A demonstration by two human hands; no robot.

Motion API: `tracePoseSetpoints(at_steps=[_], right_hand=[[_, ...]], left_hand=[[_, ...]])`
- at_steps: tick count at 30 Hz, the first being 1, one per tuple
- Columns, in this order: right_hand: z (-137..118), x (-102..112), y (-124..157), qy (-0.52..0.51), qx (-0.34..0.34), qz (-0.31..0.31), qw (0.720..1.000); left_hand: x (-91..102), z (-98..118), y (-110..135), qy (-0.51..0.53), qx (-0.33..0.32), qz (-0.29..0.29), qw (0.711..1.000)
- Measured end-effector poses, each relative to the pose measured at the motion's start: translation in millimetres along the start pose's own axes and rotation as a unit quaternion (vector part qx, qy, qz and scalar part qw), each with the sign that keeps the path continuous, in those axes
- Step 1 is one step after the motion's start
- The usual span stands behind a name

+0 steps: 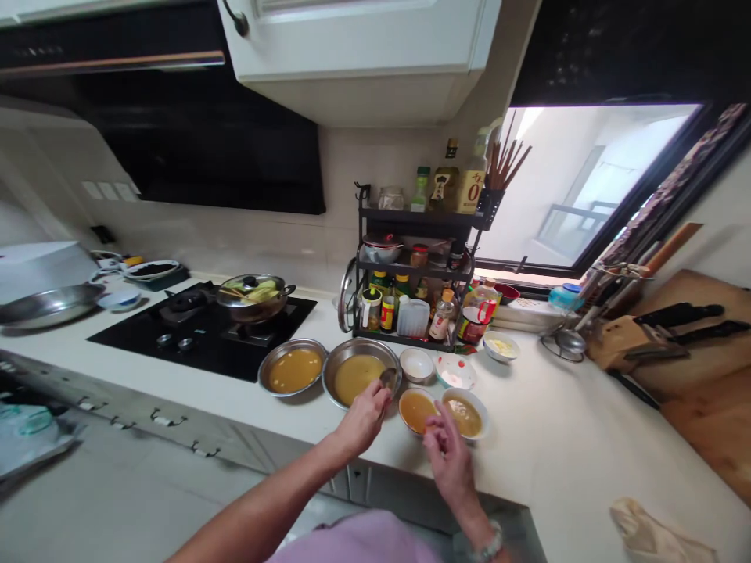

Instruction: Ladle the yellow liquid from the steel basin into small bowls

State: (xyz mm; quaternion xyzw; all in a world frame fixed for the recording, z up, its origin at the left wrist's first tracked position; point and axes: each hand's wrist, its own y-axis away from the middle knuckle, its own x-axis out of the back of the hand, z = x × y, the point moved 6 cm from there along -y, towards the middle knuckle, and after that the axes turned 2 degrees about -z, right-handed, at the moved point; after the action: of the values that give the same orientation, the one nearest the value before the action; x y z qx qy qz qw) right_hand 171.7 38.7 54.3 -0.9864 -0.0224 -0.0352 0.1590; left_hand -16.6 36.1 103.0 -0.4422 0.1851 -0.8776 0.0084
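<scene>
My left hand (364,416) is closed around the handle of a metal spoon (388,378). The spoon's head is over the right side of a steel basin (330,395) of yellowish liquid. My right hand (450,457) is in front of two small bowls, its fingers partly bent and apart. Its fingertips overlap the near rims; whether they touch is unclear. The left bowl holds orange-brown liquid (416,408), and the white bowl (482,430) beside it holds a browner liquid. Another steel basin (262,381), left of the first, contains orange-brown liquid with pale bits floating in it.
Behind the liquids stand a white bowl (416,365) and a red-patterned bowl (456,372). A black rack (411,339) carries bottles and jars. On the stove (205,361) sits a lidded pan (251,311). To the right are a knife block (623,344) and a cloth (654,532).
</scene>
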Motion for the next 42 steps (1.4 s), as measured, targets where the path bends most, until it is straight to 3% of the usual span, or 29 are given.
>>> tracePoseSetpoints(at_steps=[3,5,8,12,17,23,28,34,42], right_hand=[[-14,-52,-2,-0.011,0.020,-0.091,0.996],[-14,-84,-5,-0.050,-0.016,-0.126,0.991],[-12,-124,-13,-0.124,-0.066,-0.111,0.984],[-20,-160,-24,-0.120,-0.045,-0.104,0.986],[-27,-172,-34,-0.013,-0.002,-0.039,0.999],[-22,-191,-29,0.032,-0.005,-0.052,0.998],[-21,-204,-29,0.026,-0.017,-0.038,0.999],[-16,-214,-41,0.017,-0.021,-0.064,0.998],[-2,-207,-36,-0.004,-0.058,-0.025,0.998]], left_hand=[[8.4,-29,0,0.005,0.058,0.008,0.998],[12.0,-49,0,0.039,0.092,0.034,0.994],[13.8,-77,0,0.125,0.145,0.094,0.977],[9.6,-110,1,0.240,0.213,0.161,0.933],[7.5,-131,-4,0.256,0.240,0.157,0.923],[15.1,-149,-6,0.230,0.237,0.154,0.931],[12.1,-164,-8,0.275,0.243,0.129,0.921],[8.4,-169,-13,0.307,0.253,0.104,0.912],[16.3,-164,-13,0.224,0.243,0.108,0.937]])
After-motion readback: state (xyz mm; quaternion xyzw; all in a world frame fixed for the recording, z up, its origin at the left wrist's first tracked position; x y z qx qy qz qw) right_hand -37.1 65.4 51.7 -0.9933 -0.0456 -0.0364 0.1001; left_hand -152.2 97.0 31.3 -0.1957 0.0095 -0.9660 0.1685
